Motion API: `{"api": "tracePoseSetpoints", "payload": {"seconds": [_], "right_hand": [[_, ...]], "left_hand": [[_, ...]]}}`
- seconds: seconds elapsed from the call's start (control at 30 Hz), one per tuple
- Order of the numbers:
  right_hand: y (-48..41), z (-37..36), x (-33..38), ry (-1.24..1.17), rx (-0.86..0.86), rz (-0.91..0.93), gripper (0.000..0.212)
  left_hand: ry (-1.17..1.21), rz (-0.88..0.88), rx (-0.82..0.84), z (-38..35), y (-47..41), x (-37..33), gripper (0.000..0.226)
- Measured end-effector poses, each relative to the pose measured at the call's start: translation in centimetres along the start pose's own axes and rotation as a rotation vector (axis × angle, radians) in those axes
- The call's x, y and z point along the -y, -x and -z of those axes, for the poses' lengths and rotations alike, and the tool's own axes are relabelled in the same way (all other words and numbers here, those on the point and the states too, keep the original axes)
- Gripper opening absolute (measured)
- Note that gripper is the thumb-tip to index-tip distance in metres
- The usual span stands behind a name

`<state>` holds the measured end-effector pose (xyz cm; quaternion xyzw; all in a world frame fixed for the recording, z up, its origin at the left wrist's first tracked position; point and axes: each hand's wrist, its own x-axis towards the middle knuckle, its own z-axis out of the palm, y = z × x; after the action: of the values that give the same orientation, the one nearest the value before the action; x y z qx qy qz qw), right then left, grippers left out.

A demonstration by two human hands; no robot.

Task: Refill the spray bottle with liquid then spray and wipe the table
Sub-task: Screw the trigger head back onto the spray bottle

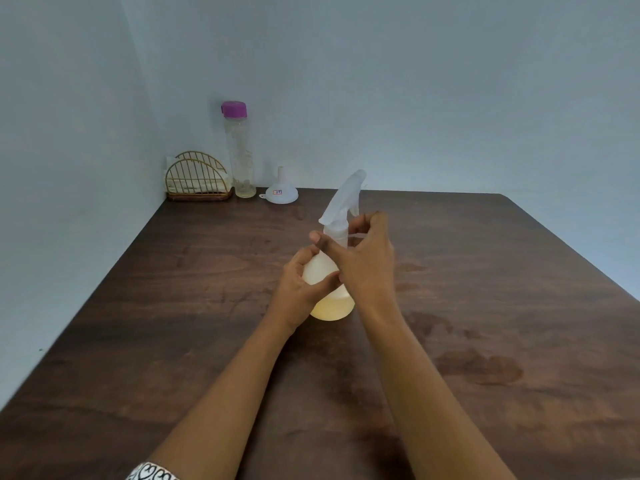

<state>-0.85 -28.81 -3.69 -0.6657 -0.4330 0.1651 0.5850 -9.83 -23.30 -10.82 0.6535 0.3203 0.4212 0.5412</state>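
In the middle of the table, the spray bottle [320,271] stands upright on its base, pale yellow liquid [332,308] filling the lower part of its rounded body. Left hand [298,289] has it, fingers and thumb wrapped round the belly, a firm grip. Right hand [367,265] is up at the neck, thumb stretched across the front of the collar, fingers curled round behind it, just under the translucent spray head [346,195]. The head tilts up and away, nozzle towards the back wall [415,98].

Both forearms reach in from the near edge, and a patterned sleeve [152,472] peeks in at the bottom left.

All around the bottle, there is bare dark wood. The table [485,306] has wide open surface to the right, with a few darker blotches on the near right side, and its right edge runs diagonally from the far corner out of view. To the left there is another broad open stretch, right up to where the tabletop meets the side wall.

Everything else is tucked into the far left corner, well apart from the hands: a wire napkin holder [197,180] right in the corner, a tall clear bottle [240,157] with a purple cap [234,109] just beside it, and a white funnel [282,194] next along, mouth down and spout up, at the far edge.
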Motion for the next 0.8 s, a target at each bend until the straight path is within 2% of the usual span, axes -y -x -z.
{"api": "tracePoseSetpoints", "payload": {"seconds": [0.07, 0.17, 0.23, 0.3, 0.4, 0.47, 0.53, 0.63, 0.7, 0.8], "right_hand": [[-0.4, 1.0, -0.2, -0.088, 0.130, -0.047, 0.055], [-1.1, 2.4, -0.7, -0.163, 0.329, -0.084, 0.053], [-1.4, 2.3, -0.8, -0.166, 0.347, -0.067, 0.051], [-1.3, 1.6, -0.7, -0.166, 0.251, -0.037, 0.050], [-0.3, -0.1, -0.5, -0.101, -0.016, -0.003, 0.033], [0.6, -0.7, -0.3, -0.091, -0.113, 0.026, 0.035], [0.5, -0.1, -0.4, -0.167, -0.047, 0.003, 0.040], [-0.4, 1.6, -1.2, -0.281, 0.183, -0.055, 0.043], [-0.8, 2.1, -1.5, -0.248, 0.260, -0.030, 0.045], [-1.0, 1.7, -1.3, -0.155, 0.341, 0.043, 0.025]], "left_hand": [[0.007, 0.002, -0.001, 0.0, 0.0, 0.1, 0.051], [0.019, 0.022, 0.002, 0.0, -0.1, 0.3, 0.060], [0.033, 0.026, -0.005, -0.1, -0.1, 0.3, 0.060], [0.039, 0.028, -0.010, 0.0, -0.1, 0.3, 0.061], [0.034, 0.021, -0.007, 0.0, 0.0, 0.4, 0.061], [0.039, 0.022, -0.007, 0.0, 0.0, 0.3, 0.065], [0.031, 0.021, -0.007, 0.0, 0.0, 0.4, 0.068], [0.029, 0.031, -0.001, 0.0, -0.1, 0.4, 0.068], [0.036, 0.034, 0.010, -0.1, -0.1, 0.4, 0.067], [0.022, 0.028, 0.022, 0.1, -0.2, 0.5, 0.065]]}}
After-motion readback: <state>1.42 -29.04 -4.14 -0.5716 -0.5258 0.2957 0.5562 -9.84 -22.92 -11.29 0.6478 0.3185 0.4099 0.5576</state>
